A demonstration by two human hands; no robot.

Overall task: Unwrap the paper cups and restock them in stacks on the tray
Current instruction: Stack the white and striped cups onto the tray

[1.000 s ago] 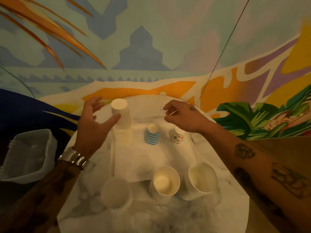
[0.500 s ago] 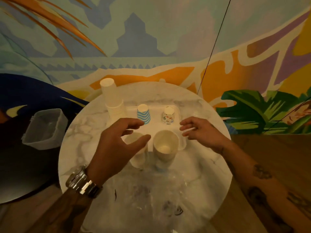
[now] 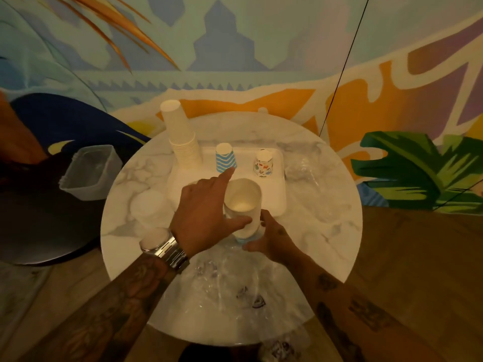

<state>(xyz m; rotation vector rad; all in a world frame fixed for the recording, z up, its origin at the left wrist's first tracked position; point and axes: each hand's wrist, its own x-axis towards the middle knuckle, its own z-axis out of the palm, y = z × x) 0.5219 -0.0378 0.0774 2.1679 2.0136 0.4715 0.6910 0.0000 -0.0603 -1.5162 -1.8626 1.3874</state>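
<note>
A stack of paper cups (image 3: 243, 202) stands mouth up at the near edge of the white tray (image 3: 277, 202), with blue print showing at its base. My left hand (image 3: 206, 212) holds it from the left, thumb across its front and index finger stretched toward the far side. My right hand (image 3: 271, 236) grips the stack's base from the right. On the tray's far side stand a tall stack of upturned white cups (image 3: 183, 142), an upturned blue-striped cup (image 3: 226, 159) and an upturned patterned cup (image 3: 264, 164).
Crumpled clear plastic wrap (image 3: 235, 286) covers the near part of the round marble table (image 3: 326, 231), with more wrap (image 3: 303, 163) right of the tray. Pale wrapped cups (image 3: 150, 207) lie left of my left hand. A clear plastic tub (image 3: 88, 171) sits off to the left.
Both hands drew back from the far side of the tray and closed on the middle stack of cups. The view has pulled back from the table.
</note>
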